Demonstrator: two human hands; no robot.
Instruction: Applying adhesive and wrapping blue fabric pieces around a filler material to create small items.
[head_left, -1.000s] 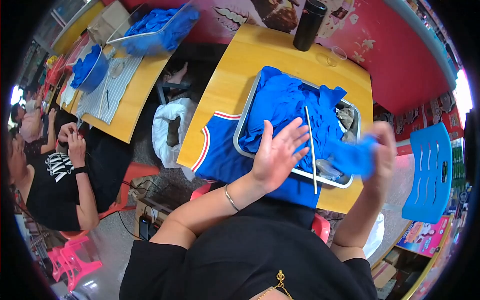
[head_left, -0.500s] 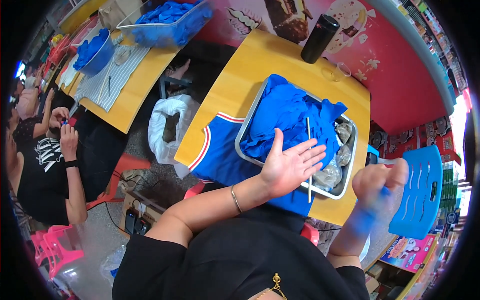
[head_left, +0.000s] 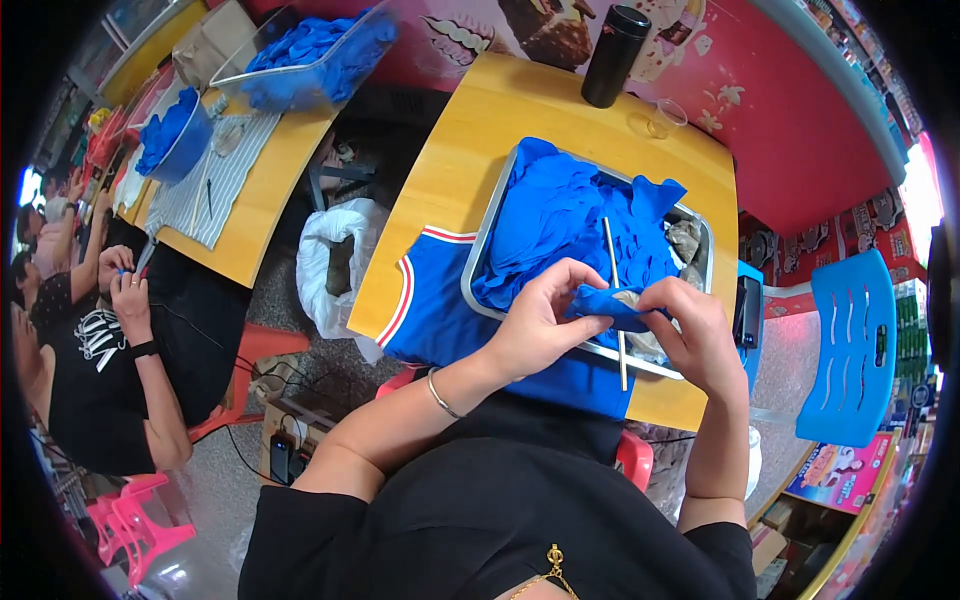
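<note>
Between my two hands, over the near edge of a metal tray (head_left: 473,270), is a small limp blue piece (head_left: 598,303) with a pale patch at its right end. My left hand (head_left: 545,318) pinches its left side between thumb and fingers. Its right side is in the fingertips of my right hand (head_left: 700,330). A heap of similar blue pieces (head_left: 555,215) fills most of the tray. Across the heap and the near rim lies a thin pale rod (head_left: 609,245). Clear bags with greyish contents (head_left: 685,240) sit along the tray's right side, partly hidden by my right hand.
A blue sleeveless jersey (head_left: 430,300) lies under the tray on the yellow table (head_left: 440,160). Behind stand a black flask (head_left: 615,60) and a clear cup (head_left: 668,115). A blue chair (head_left: 850,350) is at right, a white-lined bin (head_left: 325,265) at left; a person (head_left: 110,370) sits beyond.
My left hand, flat and palm up before, has curled into a pinch. My right hand has come in from the right to meet it, and the blue piece is now between them.
</note>
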